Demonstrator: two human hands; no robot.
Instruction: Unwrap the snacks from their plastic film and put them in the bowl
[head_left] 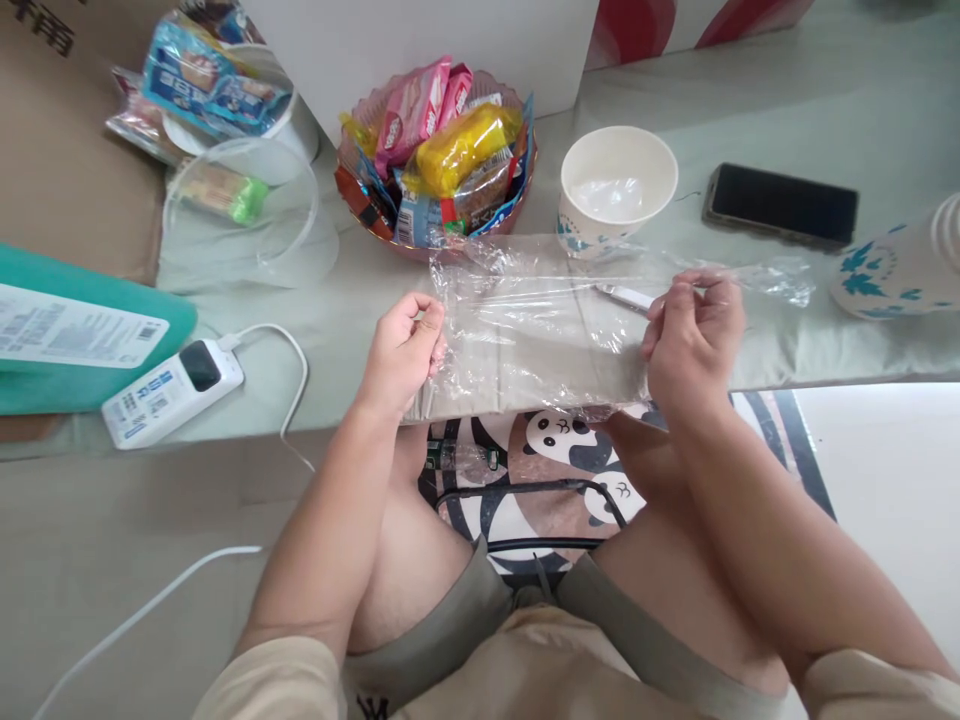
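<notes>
A sheet of clear plastic film (525, 330) is stretched between my two hands above the front edge of the table. My left hand (405, 345) pinches its left end, fingers closed. At the other end my right hand (694, 325) is closed on the film, and a loose twisted part trails off to the right. A white, pen-like object (626, 297) lies by my right fingers, partly under the film. Just behind the film stand a paper cup (616, 180) with clear plastic inside and a pink bowl (435, 242) full of wrapped snacks.
At the left are a clear round container (240, 210), a white cup with snack packets (300, 125), a teal package (82, 340) and a white power bank (172, 395) with a cable. A phone (781, 205) and stacked paper cups (900, 265) are at the right. A white box (450, 40) stands behind.
</notes>
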